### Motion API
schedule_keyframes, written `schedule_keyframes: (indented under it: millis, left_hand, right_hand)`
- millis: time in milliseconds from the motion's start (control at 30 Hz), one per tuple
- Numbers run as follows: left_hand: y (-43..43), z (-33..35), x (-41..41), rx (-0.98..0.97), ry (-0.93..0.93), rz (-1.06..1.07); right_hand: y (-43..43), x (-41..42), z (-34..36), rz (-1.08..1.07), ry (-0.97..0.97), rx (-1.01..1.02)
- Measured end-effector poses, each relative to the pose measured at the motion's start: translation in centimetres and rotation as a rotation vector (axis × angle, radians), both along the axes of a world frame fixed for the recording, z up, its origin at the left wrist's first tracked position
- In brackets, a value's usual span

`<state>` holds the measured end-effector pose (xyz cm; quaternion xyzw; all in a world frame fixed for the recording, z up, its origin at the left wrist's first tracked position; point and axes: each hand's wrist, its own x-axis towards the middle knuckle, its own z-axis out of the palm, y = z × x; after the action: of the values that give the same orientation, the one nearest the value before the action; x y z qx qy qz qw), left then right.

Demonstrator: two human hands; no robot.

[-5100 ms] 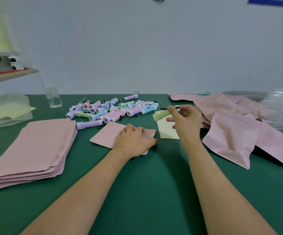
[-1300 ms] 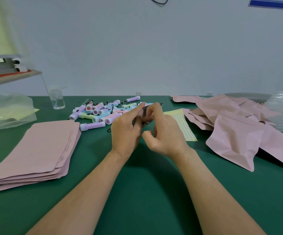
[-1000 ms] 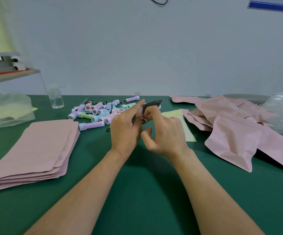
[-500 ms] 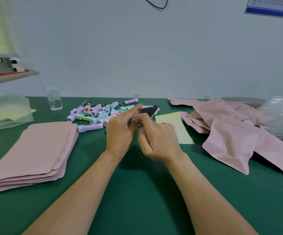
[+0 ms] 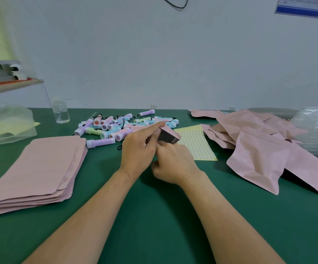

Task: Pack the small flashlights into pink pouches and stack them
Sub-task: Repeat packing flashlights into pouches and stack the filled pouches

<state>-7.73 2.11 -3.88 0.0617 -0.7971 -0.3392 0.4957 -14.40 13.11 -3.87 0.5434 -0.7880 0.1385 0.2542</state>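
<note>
Pouch point(image 5: 168, 137) is up off the bench point(image 5: 154, 216), caught between both hands at the centre. Nearest us, the left grip point(image 5: 138, 149) pinches its top edge, forefinger laid out along the fold. The right grip point(image 5: 174, 161) sits just to the right and lower, fingers curled, pinching from beneath. The pouch lies right at the fingertips, a touch beyond both. Its long axis runs from near-left to far-right, and the dark mouth faces far-right. Whether a flashlight is inside, I cannot tell.

Just beyond the right grip lies the sticker sheet point(image 5: 198, 145), and further right the heap of puffed pouches point(image 5: 259, 149). So the right grip looks the nearer one for sealing and setting down. The flat stack point(image 5: 36, 168) waits well off to the left, and the loose flashlights point(image 5: 116, 126) sit beyond the left grip.

Five seconds back the pouch lay flat under the left palm while the right held a green flashlight by the sheet. Now that flashlight is out of sight and the pouch is raised. Over the last half second, little has changed.
</note>
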Motion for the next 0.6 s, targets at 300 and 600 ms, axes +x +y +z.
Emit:
schedule_keyframes:
  millis: [300,600]
  left_hand:
    - [-1.0,0.6,0.2,-0.068,0.124,0.130]
    - [-0.3,1.6,0.2,-0.027,0.281,0.021]
  right_hand:
    - [2.0,0.3,2.2,0.249,-0.004,-0.415]
    - [3.9,-3.5,2.8,0.222,-0.260,-0.603]
